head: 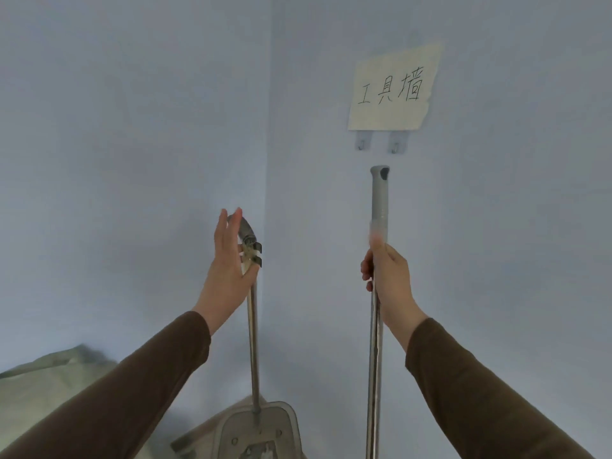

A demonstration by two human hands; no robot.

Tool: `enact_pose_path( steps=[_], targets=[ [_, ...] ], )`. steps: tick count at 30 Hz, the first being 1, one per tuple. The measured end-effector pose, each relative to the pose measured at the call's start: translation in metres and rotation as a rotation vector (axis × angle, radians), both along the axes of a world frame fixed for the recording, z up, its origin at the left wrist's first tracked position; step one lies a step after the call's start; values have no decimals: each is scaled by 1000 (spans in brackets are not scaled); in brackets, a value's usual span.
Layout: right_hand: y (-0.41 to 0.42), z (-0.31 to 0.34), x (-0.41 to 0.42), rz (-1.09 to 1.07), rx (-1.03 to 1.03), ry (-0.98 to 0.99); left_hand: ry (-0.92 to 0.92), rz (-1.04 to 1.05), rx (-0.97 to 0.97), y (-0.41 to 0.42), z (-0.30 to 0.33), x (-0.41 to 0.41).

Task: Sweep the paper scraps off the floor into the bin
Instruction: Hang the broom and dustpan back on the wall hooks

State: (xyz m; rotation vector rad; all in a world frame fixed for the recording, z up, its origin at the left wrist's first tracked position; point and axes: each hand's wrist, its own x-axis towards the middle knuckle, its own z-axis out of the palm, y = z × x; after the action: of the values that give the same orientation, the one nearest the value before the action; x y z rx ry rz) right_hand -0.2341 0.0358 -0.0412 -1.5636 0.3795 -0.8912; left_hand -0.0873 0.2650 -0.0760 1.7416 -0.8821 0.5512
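1. As the view faced a wall corner, the left hand (228, 256) had its fingers straight and spread against the curved top of the dustpan handle (253, 342), not gripping it; the dustpan (258, 429) stood below.
2. The right hand (385, 276) was curled round the broom handle (376, 342), held upright.
3. Two wall hooks (381, 145) hung bare beneath a paper sign (394, 91).
4. No scraps, floor or bin showed; whether sweeping was over or unstarted could not be judged.
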Motion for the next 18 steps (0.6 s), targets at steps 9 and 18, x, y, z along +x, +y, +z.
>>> enact_pose_path(
  steps=[9, 18],
  targets=[
    [-48, 29, 64, -281, -130, -22, 210, -133, -236, -80, 52, 88],
    [-92, 36, 110, -473, -333, 61, 6, -204, -11, -136, 76, 135]
  ],
)
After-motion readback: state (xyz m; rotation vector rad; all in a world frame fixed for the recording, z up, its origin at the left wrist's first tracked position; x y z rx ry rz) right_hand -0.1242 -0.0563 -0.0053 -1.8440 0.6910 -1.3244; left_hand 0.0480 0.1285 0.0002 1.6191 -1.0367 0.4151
